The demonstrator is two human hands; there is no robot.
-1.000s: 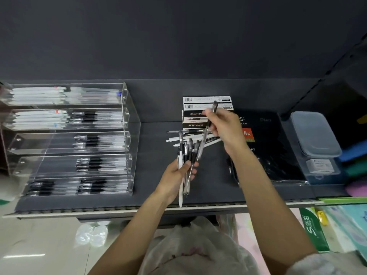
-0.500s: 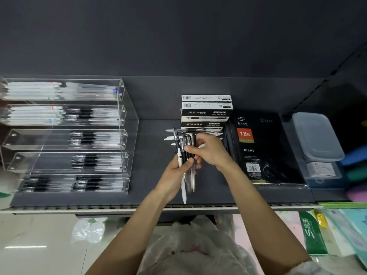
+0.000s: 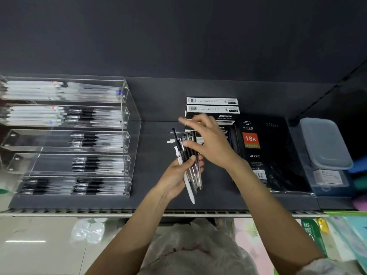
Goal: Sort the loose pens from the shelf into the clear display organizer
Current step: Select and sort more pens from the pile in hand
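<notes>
Pens (image 3: 189, 165) stand bunched in the left hand (image 3: 176, 177), whose thumb and curled fingers clamp the bundle near its middle, so the caps rise beyond the knuckles and the barrels hang toward the wrist. One white pen (image 3: 188, 187) sticks out lower than the rest on the thumb side. Just above the bundle's tops, the right hand (image 3: 208, 143) hovers with fingers spread and slightly bent, holding nothing; the motion blur at its fingertips makes it hard to tell whether the thumb touches a cap.

A few loose pens (image 3: 174, 136) lie on the shelf (image 3: 155, 203) beyond the left hand's fingertips, partly under the right palm, in front of the stacked pen boxes (image 3: 212, 108). The clear organizer (image 3: 127, 135) sits well to the left of both hands, its tiers already holding rows of pens.

The step looks like gathering and squaring the bundle before carrying it across. To do it well, I'd tap the tops level with the right palm while the left grip loosens only a little, nudge the white pen up into line, then pick up the remaining ones. Squeezing too loosely risks the low pen slipping out.
</notes>
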